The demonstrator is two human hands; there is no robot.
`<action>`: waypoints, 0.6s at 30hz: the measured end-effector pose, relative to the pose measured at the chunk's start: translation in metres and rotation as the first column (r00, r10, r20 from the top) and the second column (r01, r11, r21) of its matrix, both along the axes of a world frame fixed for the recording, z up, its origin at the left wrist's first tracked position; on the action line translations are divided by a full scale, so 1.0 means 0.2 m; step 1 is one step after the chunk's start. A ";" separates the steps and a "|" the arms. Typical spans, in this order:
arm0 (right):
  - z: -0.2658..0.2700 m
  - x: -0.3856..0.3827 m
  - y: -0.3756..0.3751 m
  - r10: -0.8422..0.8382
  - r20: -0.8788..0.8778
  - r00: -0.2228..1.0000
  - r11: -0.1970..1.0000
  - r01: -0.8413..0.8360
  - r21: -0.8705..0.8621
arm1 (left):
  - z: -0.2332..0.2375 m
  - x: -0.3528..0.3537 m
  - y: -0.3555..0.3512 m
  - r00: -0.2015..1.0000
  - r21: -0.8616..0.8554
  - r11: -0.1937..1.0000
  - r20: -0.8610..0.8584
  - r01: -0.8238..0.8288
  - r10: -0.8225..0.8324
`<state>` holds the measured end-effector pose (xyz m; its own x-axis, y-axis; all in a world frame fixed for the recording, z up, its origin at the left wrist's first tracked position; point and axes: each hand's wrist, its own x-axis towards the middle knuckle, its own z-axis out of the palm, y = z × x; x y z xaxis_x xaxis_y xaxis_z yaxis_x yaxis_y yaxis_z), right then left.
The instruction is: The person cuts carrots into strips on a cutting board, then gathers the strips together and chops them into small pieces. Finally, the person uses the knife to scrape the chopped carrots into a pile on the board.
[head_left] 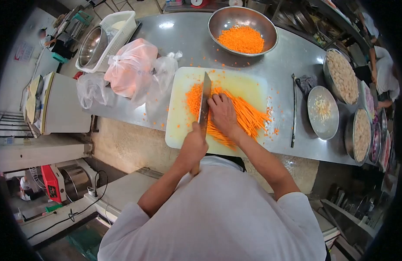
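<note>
My left hand (194,144) is closed around the handle of a cleaver (204,104), whose broad blade stands upright across the cutting board. My right hand (223,112), fingers curled, presses down on a bundle of carrot strips (251,114) just right of the blade; its fingertips are close to the steel. Finely diced carrot (193,99) lies on the blade's left side. Under it all is a pale yellowish cutting board (177,130) with loose orange bits scattered over it. The lower part of the blade's edge is hidden among the carrot.
A steel bowl (213,32) of diced carrot stands at the back. Plastic bags (133,65) and a white basket (126,32) are at the left. A dark rod (293,111), a shallow bowl (315,124) and bowls of pale food (342,76) line the metal table's right side.
</note>
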<state>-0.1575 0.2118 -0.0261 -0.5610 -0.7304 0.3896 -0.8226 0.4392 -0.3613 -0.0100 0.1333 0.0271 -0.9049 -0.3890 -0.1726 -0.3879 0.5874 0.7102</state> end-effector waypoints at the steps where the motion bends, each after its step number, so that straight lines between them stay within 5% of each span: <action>1: 0.00 0.01 0.01 -0.005 -0.010 1.000 1.000 0.005 -0.003 | -0.04 -0.07 0.02 0.994 -0.040 0.998 0.101 -0.039 0.043; 8: 0.00 -0.05 0.02 0.015 0.029 0.999 0.999 -0.014 -0.037 | 0.09 -0.09 -0.14 0.996 -0.121 0.993 0.092 0.013 -0.002; 10: 0.05 -0.06 0.04 0.020 0.219 0.976 0.999 -0.014 -0.030 | -0.05 -0.12 -0.15 0.994 -0.172 0.985 0.108 0.016 0.003; 13: 0.07 -0.07 0.07 0.069 0.077 0.995 0.973 -0.050 -0.225 | -0.04 -0.19 -0.22 0.995 -0.198 0.975 0.003 0.101 -0.102; 15: 0.13 0.01 0.12 0.110 0.033 0.993 0.981 -0.103 -0.163 | 0.16 -0.16 -0.23 0.992 -0.147 0.987 0.119 0.062 -0.045; 18: 0.13 0.18 0.14 0.201 0.074 0.977 0.978 -0.196 -0.065 | -0.02 -0.12 -0.27 0.987 -0.226 0.971 0.155 0.077 -0.043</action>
